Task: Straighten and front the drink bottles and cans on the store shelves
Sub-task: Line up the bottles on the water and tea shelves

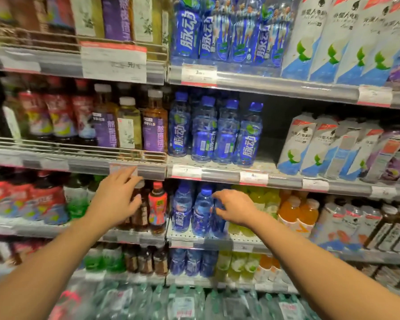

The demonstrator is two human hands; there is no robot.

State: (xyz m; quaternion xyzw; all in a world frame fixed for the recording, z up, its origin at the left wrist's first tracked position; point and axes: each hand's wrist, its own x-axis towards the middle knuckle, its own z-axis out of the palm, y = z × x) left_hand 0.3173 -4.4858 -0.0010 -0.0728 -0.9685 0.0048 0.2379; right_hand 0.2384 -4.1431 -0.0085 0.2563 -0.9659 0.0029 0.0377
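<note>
On the third shelf (134,236) down, both hands are at work, so the fronting looks part done.

At the left end of that shelf the red-labelled bottles (44,204) stand near the front edge, blurred, their facing hard to read. Next, the left hand (117,198) reaches in under the price rail (125,169) of the shelf above, fingers spread and slightly bent over a dark brown bottle (141,213); whether it grips the bottle or only touches it I cannot tell. Just right of it a red-capped bottle (157,207) stands upright by the shelf's right end.

Across the upright divider, the blue bottles (181,209) stand close to the front edge, labels roughly forward. The right hand (234,207) curls thumb and fingers round the rightmost blue bottle (218,218) of that group, probably turning or pulling it. Beyond are yellow-green bottles (261,202) and orange bottles (297,213), which sit further forward.

One shelf up, the blue row (215,132) is uneven: some labels turned aside, and a dark gap (277,125) between it and the white cartons (310,146). That still wants doing, I judge.

Headroom is tight: bottle caps sit just under the rail above, so bottles must slide rather than lift. Neighbours touch, leaving little side room.
</note>
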